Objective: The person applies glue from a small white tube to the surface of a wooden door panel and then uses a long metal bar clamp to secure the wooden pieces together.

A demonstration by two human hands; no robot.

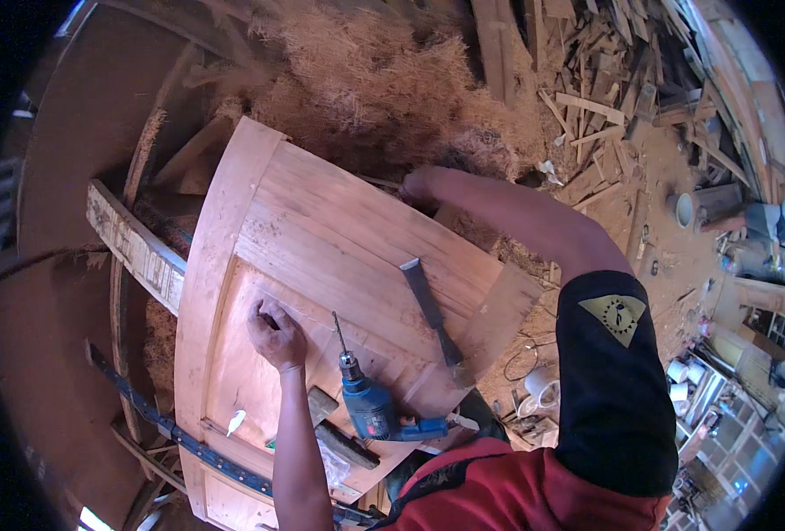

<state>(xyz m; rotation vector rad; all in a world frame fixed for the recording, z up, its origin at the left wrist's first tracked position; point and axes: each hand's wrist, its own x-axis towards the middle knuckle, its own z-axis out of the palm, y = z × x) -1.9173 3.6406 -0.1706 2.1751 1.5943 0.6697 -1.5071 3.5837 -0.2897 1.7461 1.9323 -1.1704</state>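
Note:
A curved wooden panel point(330, 221) with a raised frame lies in front of me. My left hand point(277, 336) rests over its recessed part, fingers curled in; whatever they may hold is hidden. Stretched across to the panel's far edge, my right hand point(419, 182) is beside a thin light strip, and its fingers cannot be made out. A blue power drill point(370, 407) with a long bit lies on the panel, right of my left forearm. Farther right lies a chisel point(429, 310) with a broad blade.
A blue bar clamp point(206, 451) crosses the panel's near left part. Wooden blocks point(346, 442) and a white pointed nozzle point(235, 422) are near my left forearm. Wood shavings point(383, 80) heap beyond the panel. Scrap wood point(600, 111) and a white bucket point(543, 387) are on the right.

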